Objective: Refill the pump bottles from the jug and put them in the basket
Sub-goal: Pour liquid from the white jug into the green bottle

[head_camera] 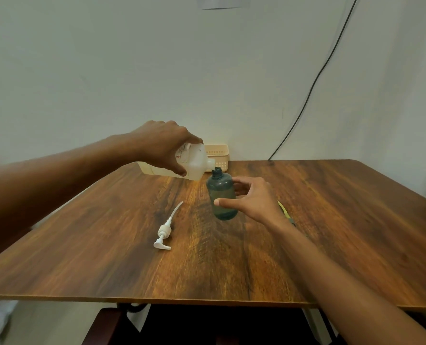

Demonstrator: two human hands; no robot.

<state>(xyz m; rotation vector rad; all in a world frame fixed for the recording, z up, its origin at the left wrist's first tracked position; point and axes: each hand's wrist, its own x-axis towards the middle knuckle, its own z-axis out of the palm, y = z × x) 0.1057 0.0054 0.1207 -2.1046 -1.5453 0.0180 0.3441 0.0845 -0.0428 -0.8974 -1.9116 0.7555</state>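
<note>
Two hands are busy here, and the step in hand looks like the pouring itself: you are filling the first bottle from the jug. Starting at the left, your left hand (165, 145) is closed from above around the jug (190, 161), which you hold tipped on its side, above the table (107, 245), with its spout pointing right and just over the open neck of the bottle. No stream of liquid is clear in this view, so I cannot tell if it is flowing already. Below your left hand and nearer to you, the white pump head (163, 234) lies on the table with its long tube, well apart from both hands. Behind the jug, at the far edge, stands the beige basket (218, 153), partly hidden by the jug. To the right of the jug, the dark green bottle (221, 195) stands upright with no cap. Your right hand (251, 199) is half open around it: the thumb lies on its front and the fingers curve behind it, a loose steadying hold and not a tight grip. Beyond your right hand, a yellowish object is mostly hidden by the wrist. I judge that the next move calls for a slow tilt, with the spout kept over the narrow neck, because a spill is the risk.
</note>
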